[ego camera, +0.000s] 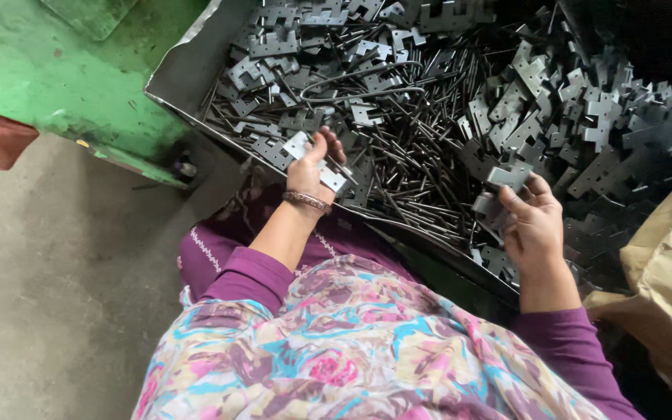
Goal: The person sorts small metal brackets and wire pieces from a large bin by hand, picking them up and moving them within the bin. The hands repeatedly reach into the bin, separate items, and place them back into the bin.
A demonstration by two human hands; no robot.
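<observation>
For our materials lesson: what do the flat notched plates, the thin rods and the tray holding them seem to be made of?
Notched plates, like those in the left hand and right hand: probably stamped sheet steel, dull grey, with crisp cut edges. Thin rods: likely steel wire, darker and straight. Tray: seemingly sheet metal, with a smooth grey wall and folded rim.

A factory workshop: a metal tray (188,74) heaped with stamped brackets (523,117) and rods (414,155), green machine (64,85), concrete floor (56,295).
</observation>
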